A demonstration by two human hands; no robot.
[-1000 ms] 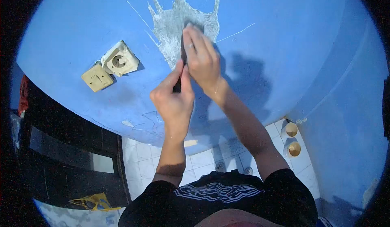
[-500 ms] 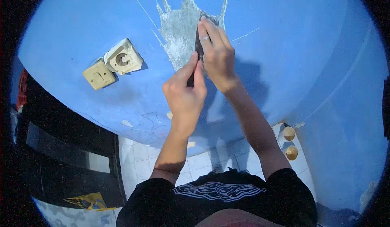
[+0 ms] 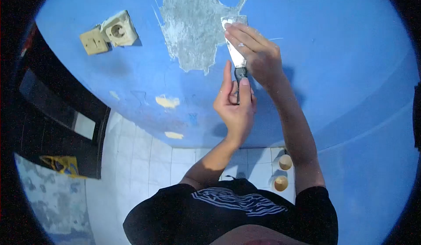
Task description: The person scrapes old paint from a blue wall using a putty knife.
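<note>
A putty knife (image 3: 237,54) lies against the blue wall at the right side of a bare grey patch (image 3: 188,34). My left hand (image 3: 237,111) is wrapped around its dark handle, with the forefinger pointing up along it. Higher up, my right hand (image 3: 261,54) has its fingertips on the whitish, smeared blade; its thumb is hidden. The blade's top edge rests near the patch's right border, where a thin scraped streak runs up. Jagged paint edges surround the patch.
Left of the patch, a power socket (image 3: 117,30) and a switch (image 3: 94,41) stick out from the wall. Two cups (image 3: 280,183) stand at the lower right by the wall's foot. White floor tiles (image 3: 136,157) lie below, and a yellow bag (image 3: 61,164) is at the left.
The blade has turned from edge-on to show its whitish face. Both hands have shifted right and down in view, the left onto the handle. The view has shifted, revealing more floor.
</note>
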